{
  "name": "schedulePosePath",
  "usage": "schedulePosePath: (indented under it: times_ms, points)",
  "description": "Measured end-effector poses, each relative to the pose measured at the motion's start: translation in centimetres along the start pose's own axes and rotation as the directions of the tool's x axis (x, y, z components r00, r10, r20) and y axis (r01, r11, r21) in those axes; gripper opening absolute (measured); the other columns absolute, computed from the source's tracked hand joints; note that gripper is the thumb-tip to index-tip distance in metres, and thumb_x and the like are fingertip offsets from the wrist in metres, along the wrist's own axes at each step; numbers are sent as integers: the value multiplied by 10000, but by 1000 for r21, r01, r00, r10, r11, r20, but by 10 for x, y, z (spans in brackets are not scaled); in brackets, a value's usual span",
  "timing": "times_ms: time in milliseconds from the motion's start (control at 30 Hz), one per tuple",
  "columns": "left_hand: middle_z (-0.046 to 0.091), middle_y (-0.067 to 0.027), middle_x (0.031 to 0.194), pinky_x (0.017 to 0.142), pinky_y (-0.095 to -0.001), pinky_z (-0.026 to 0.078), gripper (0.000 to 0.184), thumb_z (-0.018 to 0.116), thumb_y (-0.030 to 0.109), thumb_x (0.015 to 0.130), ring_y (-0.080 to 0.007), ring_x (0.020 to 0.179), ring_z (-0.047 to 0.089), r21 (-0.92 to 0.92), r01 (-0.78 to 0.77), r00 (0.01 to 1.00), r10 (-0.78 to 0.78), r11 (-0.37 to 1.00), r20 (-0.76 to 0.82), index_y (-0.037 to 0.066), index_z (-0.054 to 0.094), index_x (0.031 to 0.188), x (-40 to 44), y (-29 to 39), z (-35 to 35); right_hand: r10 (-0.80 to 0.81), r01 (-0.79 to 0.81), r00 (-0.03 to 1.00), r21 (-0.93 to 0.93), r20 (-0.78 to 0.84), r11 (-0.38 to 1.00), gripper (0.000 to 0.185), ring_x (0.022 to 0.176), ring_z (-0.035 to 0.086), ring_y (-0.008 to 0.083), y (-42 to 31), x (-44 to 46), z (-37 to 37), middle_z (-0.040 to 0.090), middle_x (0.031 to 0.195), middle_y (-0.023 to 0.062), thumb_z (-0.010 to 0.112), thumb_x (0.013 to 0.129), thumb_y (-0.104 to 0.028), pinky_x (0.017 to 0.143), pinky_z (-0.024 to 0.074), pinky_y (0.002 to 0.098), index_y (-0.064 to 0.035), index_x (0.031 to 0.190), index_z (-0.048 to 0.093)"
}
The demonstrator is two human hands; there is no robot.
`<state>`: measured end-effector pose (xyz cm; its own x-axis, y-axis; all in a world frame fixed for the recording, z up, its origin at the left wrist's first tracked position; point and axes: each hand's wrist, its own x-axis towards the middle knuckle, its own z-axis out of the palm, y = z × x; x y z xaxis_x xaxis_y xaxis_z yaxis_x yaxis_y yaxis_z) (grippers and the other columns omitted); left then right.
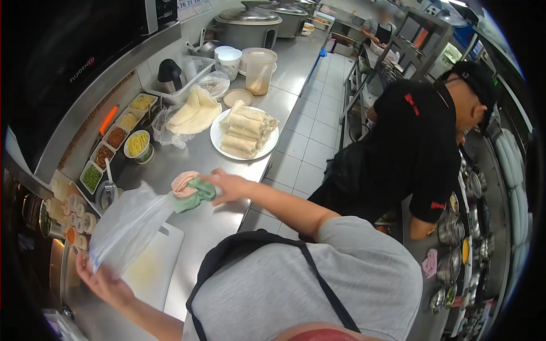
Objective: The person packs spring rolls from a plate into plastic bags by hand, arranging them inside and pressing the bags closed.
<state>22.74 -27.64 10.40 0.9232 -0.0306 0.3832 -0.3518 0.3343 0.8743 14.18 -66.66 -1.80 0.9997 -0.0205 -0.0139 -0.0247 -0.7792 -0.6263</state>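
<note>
My left hand [105, 284] pinches the lower edge of a clear plastic bag [128, 227], which spreads over the upper part of a white cutting board [165, 256]. My right hand [227, 186], fingers apart, is at the right side of a crumpled pink and green cloth [193, 191] on the steel counter; whether the fingertips touch it is hard to tell. Beyond the cloth, a white plate [215, 133] holds several stacked pale rolls [245, 131]. Left of the plate, flat wrappers [195, 111] lie on plastic.
Small containers of chopped ingredients [116, 138] line the wall side, with a cup of yellow strips [137, 144] nearby. A plastic pitcher [260, 71] and large cookers [247, 28] stand farther back. A co-worker in black [398, 142] bends close on my right; another person [380, 28] is far back.
</note>
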Motion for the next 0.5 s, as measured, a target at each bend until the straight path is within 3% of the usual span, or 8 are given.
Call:
schedulePosePath:
  times_ms: [67, 133, 200, 267, 333, 367, 433, 500]
  points:
    - [558, -68, 1045, 844, -243, 413, 516, 509, 58, 842, -123, 918, 532, 23, -78, 974, 81, 997, -213, 38, 377, 1339, -13, 26, 13, -16, 16, 1000, -19, -4, 1000, 731, 1045, 543, 387, -8, 19, 16, 396, 1292, 224, 729, 750, -249, 870, 470, 426, -208, 1373, 350]
    - [553, -78, 1075, 883, -264, 406, 522, 499, 68, 842, -146, 956, 534, 72, -87, 970, 101, 994, -221, 41, 366, 1346, -20, 32, -1, -13, 13, 1000, -15, -9, 1000, 652, 1049, 543, 384, -10, 45, 45, 438, 1264, 214, 714, 763, -229, 852, 469, 448, -165, 1332, 402]
    - [524, -110, 1171, 971, -310, 379, 545, 497, 86, 848, -206, 1066, 522, 73, -39, 988, 49, 997, -145, 46, 331, 1366, -24, 31, -20, 1, 30, 976, 136, -220, 990, 526, 1055, 559, 310, 8, 75, 74, 514, 1198, 179, 666, 797, -182, 844, 471, 425, -118, 1271, 445]
    - [514, -118, 1193, 974, -314, 377, 546, 505, 94, 852, -216, 1085, 512, 53, -41, 994, 47, 998, -102, 48, 329, 1367, -29, 37, -10, 125, -223, 973, 640, 195, 736, 560, 1049, 560, 254, -41, 77, 37, 551, 1144, 152, 643, 821, -220, 867, 460, 371, -97, 1316, 413]
    - [504, -126, 1215, 976, -317, 375, 548, 514, 102, 856, -225, 1105, 502, 40, -28, 998, 31, 999, -54, 51, 327, 1368, -33, 40, -4, -302, 277, 952, 568, -53, 775, 652, 1087, 542, 210, -49, 101, 63, 549, 1150, 149, 630, 848, -307, 917, 432, 336, -98, 1392, 337]
    - [496, -123, 1221, 978, -318, 375, 549, 521, 108, 858, -219, 1120, 493, 40, -31, 996, 34, 999, -78, 51, 326, 1368, -33, 39, -1, -303, 277, 951, 570, -51, 774, 652, 1087, 542, 210, -51, 103, 66, 549, 1150, 149, 630, 848, -307, 917, 432, 336, -98, 1392, 337]
    - [489, -120, 1228, 979, -318, 375, 550, 529, 114, 861, -213, 1135, 483, 39, -45, 993, 49, 998, -106, 52, 325, 1368, -31, 38, 9, -248, -61, 956, 933, 157, 355, 772, 1156, 505, 239, -93, 91, 33, 503, 1221, 156, 623, 849, -408, 964, 401, 345, -94, 1446, 247]
    - [494, -99, 1197, 946, -292, 388, 538, 545, 89, 839, -184, 1101, 489, 131, -53, 990, 69, 990, -122, 40, 352, 1339, -30, 30, 25, -254, 77, 967, 959, -5, 273, 827, 1186, 477, 252, -103, 81, 8, 468, 1261, 161, 657, 822, -418, 984, 386, 353, -94, 1452, 231]
